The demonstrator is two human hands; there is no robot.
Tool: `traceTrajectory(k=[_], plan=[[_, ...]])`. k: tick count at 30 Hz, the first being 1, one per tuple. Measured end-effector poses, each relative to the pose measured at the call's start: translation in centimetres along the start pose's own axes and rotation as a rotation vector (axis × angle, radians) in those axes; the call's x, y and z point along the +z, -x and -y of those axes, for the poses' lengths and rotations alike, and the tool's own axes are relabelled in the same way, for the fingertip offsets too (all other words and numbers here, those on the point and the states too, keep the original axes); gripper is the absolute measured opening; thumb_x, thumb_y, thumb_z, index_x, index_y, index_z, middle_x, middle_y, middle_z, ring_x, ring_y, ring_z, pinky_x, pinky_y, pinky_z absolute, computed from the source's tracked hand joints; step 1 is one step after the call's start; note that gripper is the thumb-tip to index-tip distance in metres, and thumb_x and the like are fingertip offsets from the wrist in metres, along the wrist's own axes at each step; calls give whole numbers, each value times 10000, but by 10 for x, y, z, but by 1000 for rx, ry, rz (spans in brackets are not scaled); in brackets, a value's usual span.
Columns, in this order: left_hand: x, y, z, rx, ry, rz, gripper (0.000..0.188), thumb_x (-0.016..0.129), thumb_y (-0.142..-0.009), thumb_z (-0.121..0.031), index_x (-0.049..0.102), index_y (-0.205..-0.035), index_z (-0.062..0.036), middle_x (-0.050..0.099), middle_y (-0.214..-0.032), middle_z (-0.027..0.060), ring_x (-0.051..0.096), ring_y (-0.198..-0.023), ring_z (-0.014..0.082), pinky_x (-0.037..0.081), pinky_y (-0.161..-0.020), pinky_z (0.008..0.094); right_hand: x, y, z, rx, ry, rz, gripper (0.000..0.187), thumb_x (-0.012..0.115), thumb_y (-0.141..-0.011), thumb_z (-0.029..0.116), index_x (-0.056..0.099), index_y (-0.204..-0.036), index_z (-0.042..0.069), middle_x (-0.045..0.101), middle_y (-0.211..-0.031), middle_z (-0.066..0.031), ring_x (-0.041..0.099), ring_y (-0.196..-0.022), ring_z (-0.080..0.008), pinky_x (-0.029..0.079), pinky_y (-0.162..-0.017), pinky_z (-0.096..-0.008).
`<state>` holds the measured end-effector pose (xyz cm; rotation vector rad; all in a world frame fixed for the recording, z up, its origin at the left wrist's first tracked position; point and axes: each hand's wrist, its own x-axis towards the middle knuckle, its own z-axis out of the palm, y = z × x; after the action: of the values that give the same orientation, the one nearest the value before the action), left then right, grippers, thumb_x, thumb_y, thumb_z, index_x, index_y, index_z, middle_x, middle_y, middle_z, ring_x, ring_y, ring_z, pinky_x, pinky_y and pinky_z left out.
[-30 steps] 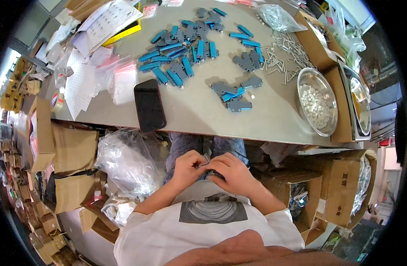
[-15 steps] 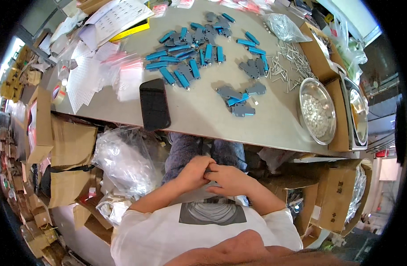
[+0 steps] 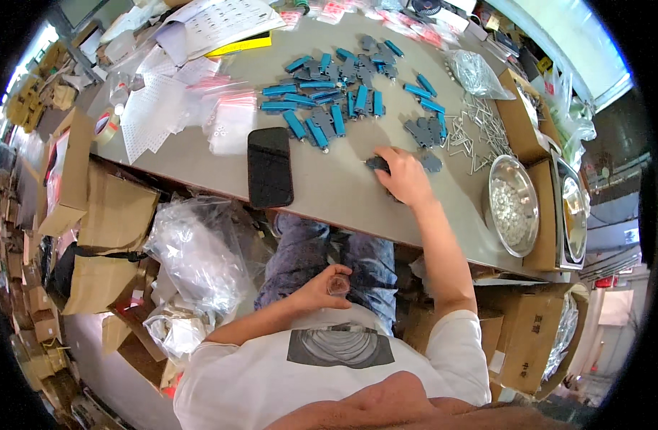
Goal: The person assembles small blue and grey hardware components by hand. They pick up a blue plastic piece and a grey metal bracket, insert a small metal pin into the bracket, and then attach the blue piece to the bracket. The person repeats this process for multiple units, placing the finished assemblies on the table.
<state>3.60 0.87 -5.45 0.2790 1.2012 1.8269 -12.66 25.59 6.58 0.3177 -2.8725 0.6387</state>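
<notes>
A worker in a white shirt [image 3: 329, 387] reaches with the right hand [image 3: 406, 175] over a grey worktable [image 3: 336, 188], right of the frame's center, its fingers bent down over a dark grey part [image 3: 377, 163]. The hand is partly curled, neither spread flat nor balled; whether the fingers grip the part or merely rest on it cannot be told from this angle. Another grey piece [image 3: 432, 162] lies just to the right of the knuckles. Lower in the frame, at center, the left hand [image 3: 322, 290] is held above the lap, thumb and fingers curled around a small clear item [image 3: 337, 285], roundish and too small to identify. A pile of blue-and-grey parts [image 3: 362, 99] spreads across the upper center, with a black phone [image 3: 269, 168] lying below it and to the left, near the table's edge. At right, a metal bowl [image 3: 517, 170] holds white pieces [image 3: 504, 204], and loose metal pins [image 3: 469, 136] lie scattered above it. Clear bags with red edges [image 3: 232, 125] lie at upper left.
</notes>
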Motion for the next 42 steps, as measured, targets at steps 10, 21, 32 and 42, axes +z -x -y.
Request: traceTrajectory(k=[10,21,32,42], plan=[[-9,4,-32,4,145,-83,730,800,-716,-35,414,-1336,-62,506,-979,3,508,-962,124,441,-879,291,-38,36,-22,160,-269,278,214,636,-865,111,585,-1055,27,608,-1075,-190,587,-988,-363,468,-819,-420],[9,-30,-39,-18,60,54,758,806,-754,-172,386,-1362,-5,508,-1068,56,492,-1041,155,401,-940,306,-34,61,9,82,-31,242,391,711,-795,146,502,-1109,42,554,-1075,-207,554,-969,-438,465,-795,-488],[15,-43,-50,-50,116,32,689,791,-749,-109,440,-1338,-40,530,-1084,39,499,-1061,161,417,-941,318,-27,65,25,155,-166,381,423,719,-748,122,551,-1128,48,589,-1062,-143,614,-886,-308,496,-749,-404],[15,-42,-46,-73,620,254,469,739,-834,-231,511,-1199,-44,566,-1060,64,560,-980,188,461,-892,335,2,116,44,173,-1094,391,363,659,-863,-1,494,-1185,33,573,-953,-27,578,-826,-103,512,-651,-257]])
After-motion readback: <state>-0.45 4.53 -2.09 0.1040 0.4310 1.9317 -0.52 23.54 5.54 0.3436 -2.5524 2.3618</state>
